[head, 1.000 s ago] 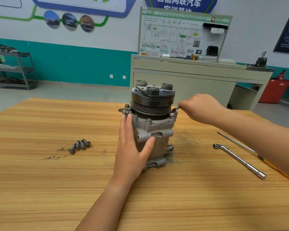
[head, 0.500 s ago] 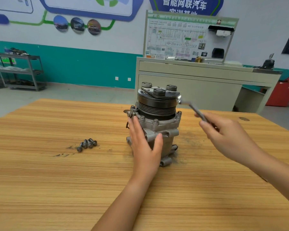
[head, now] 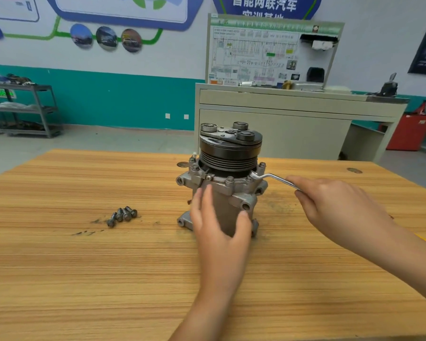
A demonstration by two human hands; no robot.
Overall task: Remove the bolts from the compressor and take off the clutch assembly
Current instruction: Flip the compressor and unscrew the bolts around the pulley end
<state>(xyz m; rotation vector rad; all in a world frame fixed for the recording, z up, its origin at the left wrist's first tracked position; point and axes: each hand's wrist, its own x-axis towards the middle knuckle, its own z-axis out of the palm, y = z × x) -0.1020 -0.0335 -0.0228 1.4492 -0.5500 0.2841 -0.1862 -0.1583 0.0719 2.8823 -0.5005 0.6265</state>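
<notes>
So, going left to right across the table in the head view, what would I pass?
loose bolts → compressor → wrench → right hand

Head camera, forward-down, near compressor
</notes>
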